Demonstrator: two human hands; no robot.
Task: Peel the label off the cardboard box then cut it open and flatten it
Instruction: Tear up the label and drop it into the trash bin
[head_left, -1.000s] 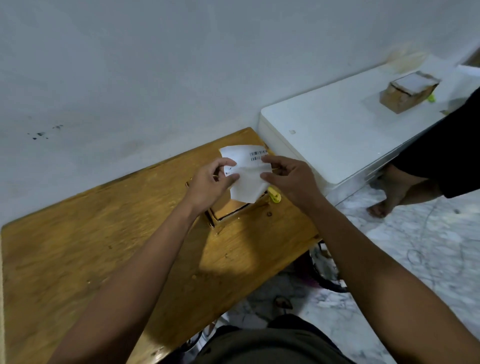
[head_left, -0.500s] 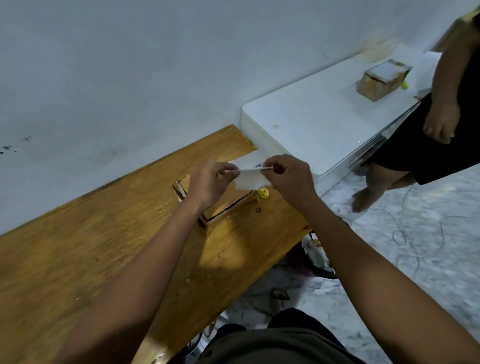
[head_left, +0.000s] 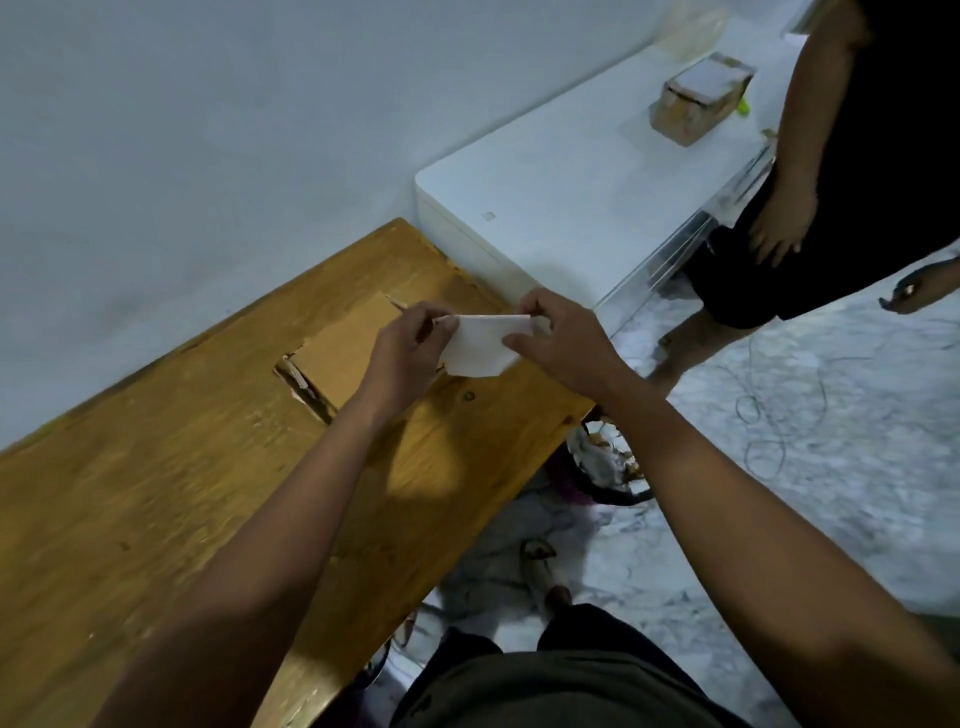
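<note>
Both hands — left (head_left: 410, 345), right (head_left: 558, 340) — pinching folded white label (head_left: 480, 348), cardboard box (head_left: 345, 353) beneath on wooden table (head_left: 156, 493)

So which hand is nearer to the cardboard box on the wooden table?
Left. The left hand overlaps the cardboard box; the right hand is beyond its end. Both pinch the label.

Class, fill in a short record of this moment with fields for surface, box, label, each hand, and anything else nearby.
surface: wooden table against a pale wall
box: cardboard box lying on the table, label off
label: white label folded, held above the box's right end
left hand: left hand pinching the label's left edge
right hand: right hand pinching its right edge
nearby: second box on a white unit; another person standing beside it
</note>
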